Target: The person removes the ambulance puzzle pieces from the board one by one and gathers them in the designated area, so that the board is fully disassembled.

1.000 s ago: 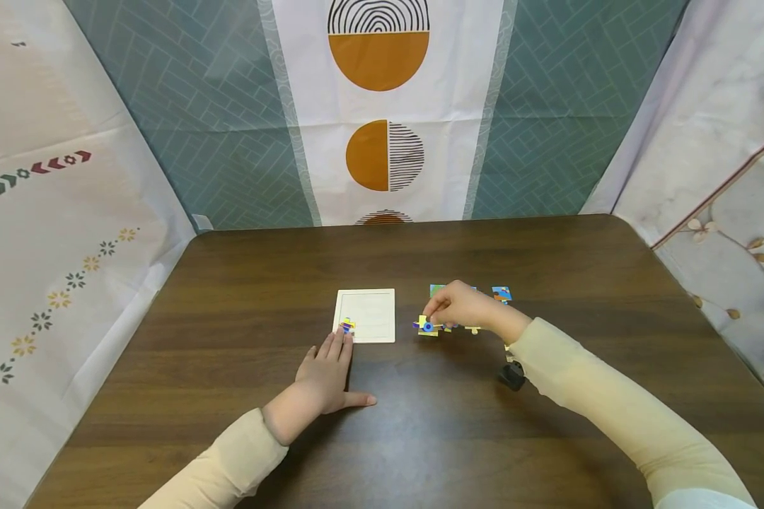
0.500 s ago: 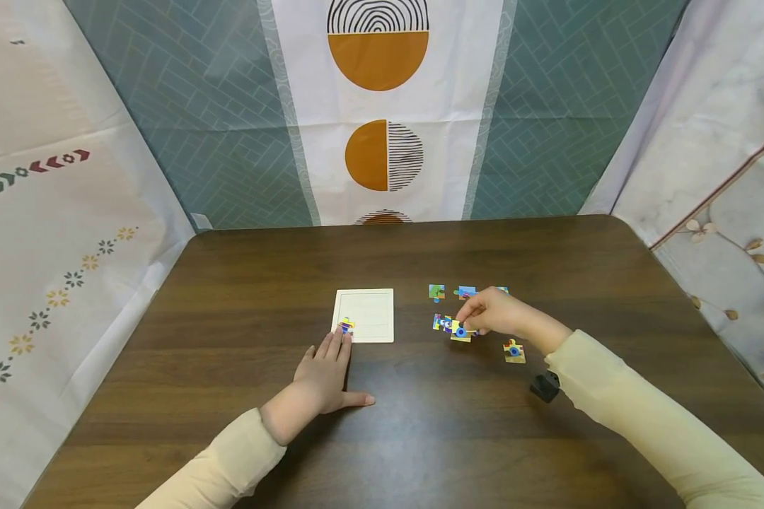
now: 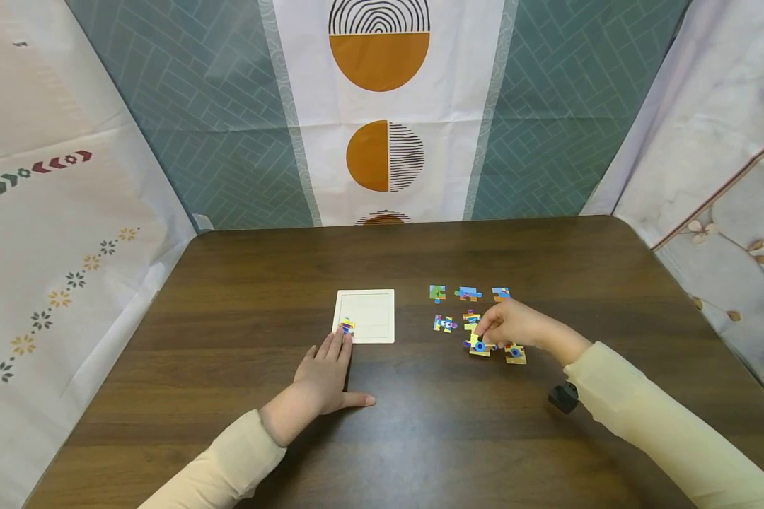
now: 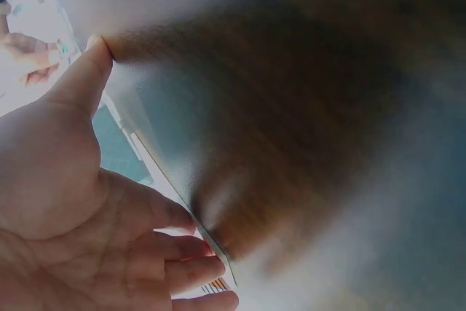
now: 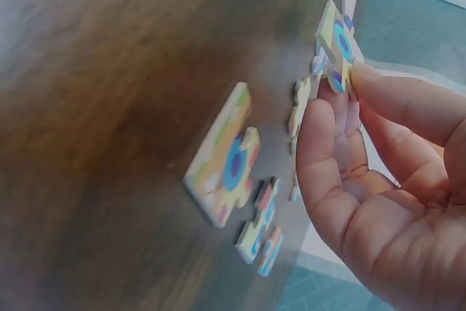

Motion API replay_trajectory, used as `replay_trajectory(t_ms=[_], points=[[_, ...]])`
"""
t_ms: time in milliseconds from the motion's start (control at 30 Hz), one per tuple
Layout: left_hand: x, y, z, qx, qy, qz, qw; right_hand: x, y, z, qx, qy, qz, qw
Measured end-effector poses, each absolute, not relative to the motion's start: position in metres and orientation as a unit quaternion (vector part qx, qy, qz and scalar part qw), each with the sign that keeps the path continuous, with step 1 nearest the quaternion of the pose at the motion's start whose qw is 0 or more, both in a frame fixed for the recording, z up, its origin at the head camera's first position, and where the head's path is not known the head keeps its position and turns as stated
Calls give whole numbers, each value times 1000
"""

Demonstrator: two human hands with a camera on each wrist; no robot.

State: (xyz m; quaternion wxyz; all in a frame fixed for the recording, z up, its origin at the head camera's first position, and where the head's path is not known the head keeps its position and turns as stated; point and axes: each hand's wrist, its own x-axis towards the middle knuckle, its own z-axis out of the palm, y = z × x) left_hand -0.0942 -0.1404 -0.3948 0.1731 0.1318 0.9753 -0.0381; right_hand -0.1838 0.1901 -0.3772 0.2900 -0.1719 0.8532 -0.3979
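Between thumb and fingertips, my right hand [image 3: 516, 326] pinches a yellow jigsaw piece [image 3: 479, 346] printed with a blue wheel. The right wrist view shows that piece [image 5: 337, 43] raised at the fingertips. A similar wheel piece [image 3: 516, 354] lies just to its right. Spread flat, my left hand [image 3: 325, 376] reaches the near-left corner of a square white puzzle frame [image 3: 371, 307]. Its fingertips rest by a small yellow and purple jigsaw piece [image 3: 347, 325] inside that corner, partly covering it. In the left wrist view the fingers [image 4: 193, 274] lie over the frame's edge.
Beyond the right hand lie a green piece [image 3: 437, 292], a blue piece [image 3: 468, 293] and a blue and orange piece [image 3: 500, 293]. Nearer are a piece with eyes [image 3: 444, 323] and a yellow one [image 3: 471, 318]. The brown table [image 3: 261, 283] meets hanging cloths [image 3: 229, 141].
My right hand has moved right and nearer to me, carrying the wheel jigsaw piece from beside the frame to among the loose pieces. The left hand stays put on the frame.
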Motion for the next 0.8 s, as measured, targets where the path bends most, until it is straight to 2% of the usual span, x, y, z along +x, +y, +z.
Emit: replay_trajectory(t_ms=[800], points=[[-92,-143,-396,136,977,6,165,-177,194,-385,-171,868,-379,269]])
